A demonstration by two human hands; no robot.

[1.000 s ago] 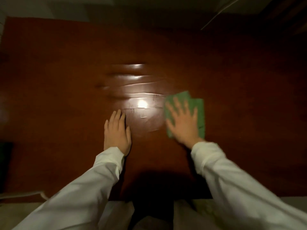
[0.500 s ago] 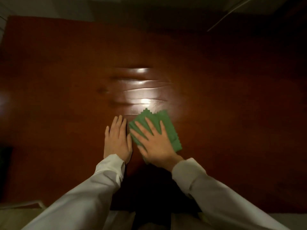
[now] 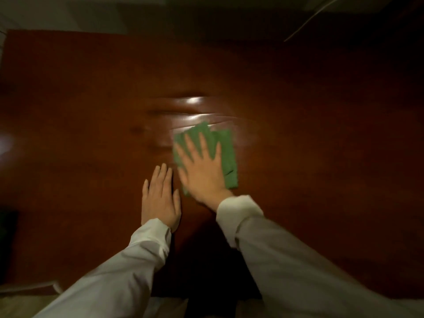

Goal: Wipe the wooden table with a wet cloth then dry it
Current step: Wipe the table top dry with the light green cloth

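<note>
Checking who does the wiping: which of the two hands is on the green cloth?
The right hand, fingers spread flat on the green cloth. The left hand lies beside it, flat on the bare wooden table.

Right hand (image 3: 203,174) flat on cloth (image 3: 226,154) on table (image 3: 321,134) — left hand (image 3: 160,198) just beside.

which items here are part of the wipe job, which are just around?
In the job:
green cloth, pressed flat under the right hand
wooden table, with wet streaks
left hand, flat on the table

Just around:
thin pale rod at top right
</note>
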